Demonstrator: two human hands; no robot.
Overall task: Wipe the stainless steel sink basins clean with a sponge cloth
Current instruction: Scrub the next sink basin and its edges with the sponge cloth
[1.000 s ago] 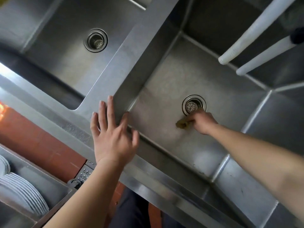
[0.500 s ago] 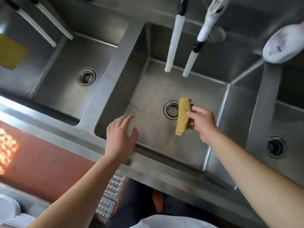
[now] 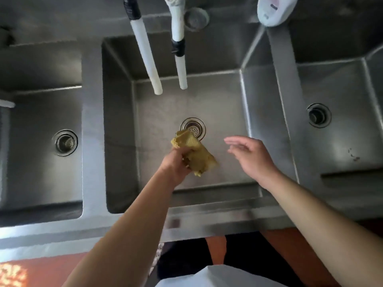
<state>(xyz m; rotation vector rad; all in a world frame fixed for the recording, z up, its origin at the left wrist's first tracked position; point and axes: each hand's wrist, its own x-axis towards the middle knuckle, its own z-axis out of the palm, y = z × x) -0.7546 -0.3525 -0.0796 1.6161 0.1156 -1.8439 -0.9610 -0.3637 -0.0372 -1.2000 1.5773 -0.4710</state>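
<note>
Yellow cloth (image 3: 193, 154) now sits bunched in the left hand (image 3: 176, 165), fingers clenched round its near end; half a second back the right hand (image 3: 251, 155) held it. Right hand is released, fingers spread, empty, just right of the grip. Cloth's free end hangs above the middle basin (image 3: 226, 112), its far corner over the drain (image 3: 193, 127) beyond the grip. Judgement: hand swap made, probably to reach the left basin (image 3: 41, 112) next; wiping paused.
</note>
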